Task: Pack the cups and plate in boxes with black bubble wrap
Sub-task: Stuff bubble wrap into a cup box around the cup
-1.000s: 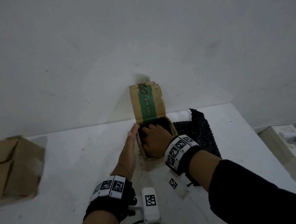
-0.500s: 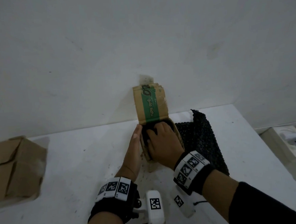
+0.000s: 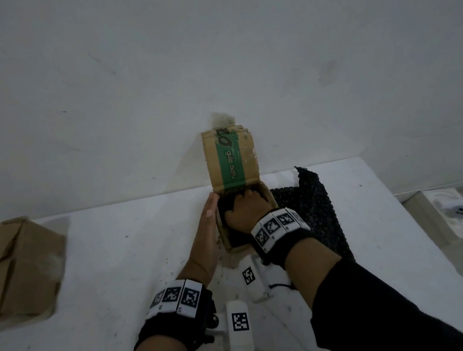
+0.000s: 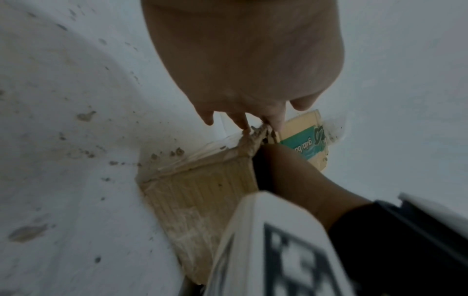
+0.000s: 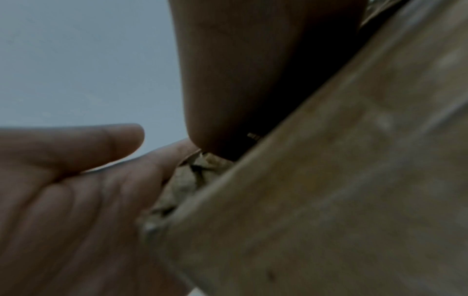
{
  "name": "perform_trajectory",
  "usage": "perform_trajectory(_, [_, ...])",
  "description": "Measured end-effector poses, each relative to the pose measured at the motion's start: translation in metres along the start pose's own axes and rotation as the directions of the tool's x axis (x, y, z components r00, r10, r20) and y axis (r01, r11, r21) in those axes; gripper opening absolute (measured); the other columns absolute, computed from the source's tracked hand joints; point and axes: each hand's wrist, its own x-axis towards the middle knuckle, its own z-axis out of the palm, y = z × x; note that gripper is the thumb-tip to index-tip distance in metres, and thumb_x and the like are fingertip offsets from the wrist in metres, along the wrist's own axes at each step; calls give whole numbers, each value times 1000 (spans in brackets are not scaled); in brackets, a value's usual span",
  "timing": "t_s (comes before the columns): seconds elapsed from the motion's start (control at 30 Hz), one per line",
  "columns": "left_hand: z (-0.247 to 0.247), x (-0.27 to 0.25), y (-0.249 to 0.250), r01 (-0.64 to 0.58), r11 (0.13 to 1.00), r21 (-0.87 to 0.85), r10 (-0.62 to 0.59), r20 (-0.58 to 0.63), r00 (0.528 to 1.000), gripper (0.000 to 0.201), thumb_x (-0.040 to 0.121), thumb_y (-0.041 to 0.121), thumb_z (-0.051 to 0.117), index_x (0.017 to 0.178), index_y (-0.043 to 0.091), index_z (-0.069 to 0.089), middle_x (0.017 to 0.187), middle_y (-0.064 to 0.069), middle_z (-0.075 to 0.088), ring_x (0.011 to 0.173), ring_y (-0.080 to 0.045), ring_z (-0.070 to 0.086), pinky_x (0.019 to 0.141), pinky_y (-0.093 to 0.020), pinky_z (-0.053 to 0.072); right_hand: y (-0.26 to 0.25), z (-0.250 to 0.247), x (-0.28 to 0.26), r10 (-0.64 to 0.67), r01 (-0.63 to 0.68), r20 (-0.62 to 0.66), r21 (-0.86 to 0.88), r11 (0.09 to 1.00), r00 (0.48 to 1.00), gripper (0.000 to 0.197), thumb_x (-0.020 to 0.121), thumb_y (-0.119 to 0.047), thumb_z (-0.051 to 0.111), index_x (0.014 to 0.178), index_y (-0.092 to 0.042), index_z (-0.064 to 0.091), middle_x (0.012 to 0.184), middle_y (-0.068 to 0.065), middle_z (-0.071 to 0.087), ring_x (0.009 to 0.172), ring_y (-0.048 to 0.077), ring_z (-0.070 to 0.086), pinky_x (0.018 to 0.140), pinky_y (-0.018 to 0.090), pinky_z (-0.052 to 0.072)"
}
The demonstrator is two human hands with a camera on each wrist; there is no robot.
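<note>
**Padded bundle being pressed into the small carton**

The small cardboard box (image 3: 250,245) sits on the white desk (image 3: 115,252) near the wall, lid flap (image 3: 230,159) upright. The right hand (image 3: 248,211) reaches inside, fingers curled down onto a dark bubble-wrapped bundle (image 3: 224,207); what it holds is hidden. The left hand (image 3: 205,232) lies flat against the box's left wall, fingers straight and together. Spare black bubble wrap (image 3: 313,210) lies just beside, to the right. The bundle is likely soft outside and fragile within, the carton light and crushable: brace the walls, press gently.
</note>
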Motion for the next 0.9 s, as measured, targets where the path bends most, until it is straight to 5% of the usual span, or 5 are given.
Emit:
perform_trajectory(0.1, [-2, -1, -3, -9, 999, 37, 9, -2, 1000, 42, 101, 31, 13, 142, 31, 22, 152, 14, 19, 138, 0, 19, 113, -18, 17, 4, 3, -10, -87, 83, -113, -42, 996, 990, 41, 92, -27, 39, 119, 2, 49, 128, 22, 43, 115, 35, 42, 95, 40, 40])
perform_trajectory(0.23, [1, -3, -1, -9, 999, 31, 9, -4, 1000, 42, 102, 24, 12, 144, 24, 21, 148, 15, 21, 134, 3, 21, 94, 6, 23, 11, 27, -24, -375, 355, -338, -124, 927, 863, 33, 88, -21, 42, 102, -1, 64, 106, 16, 61, 100, 34, 56, 86, 40, 47])
perform_trajectory(0.53, [8, -2, -1, -24, 998, 49, 27, -55, 998, 45, 103, 22, 13, 147, 19, 19, 148, 13, 21, 133, 1, 21, 93, 5, 26, 8, 21, -23, -503, 455, -90, -310, 835, 860, 78, 77, -44, 5, 122, -6, 56, 122, 11, 57, 114, 32, 49, 101, 55, 34])
perform_trajectory(0.73, [12, -4, 5, -22, 988, 150, 37, -92, 995, 44, 102, 29, 14, 145, 25, 24, 150, 13, 23, 136, -1, 22, 109, -17, 18, 2, 8, -28, -413, 397, 38, -364, 842, 910, 58, 94, -39, 37, 144, -9, 29, 142, 10, 37, 133, 29, 30, 111, 52, 18])
perform_trajectory(0.9, [17, 0, 10, -5, 931, 366, 89, -214, 973, 41, 100, 30, 34, 138, 19, 41, 143, 3, 40, 135, -11, 31, 112, -28, 26, 33, 1, -49, -631, 631, -284, -103, 769, 722, 46, 81, -15, 53, 126, -4, 50, 126, 14, 54, 119, 29, 49, 104, 46, 36])
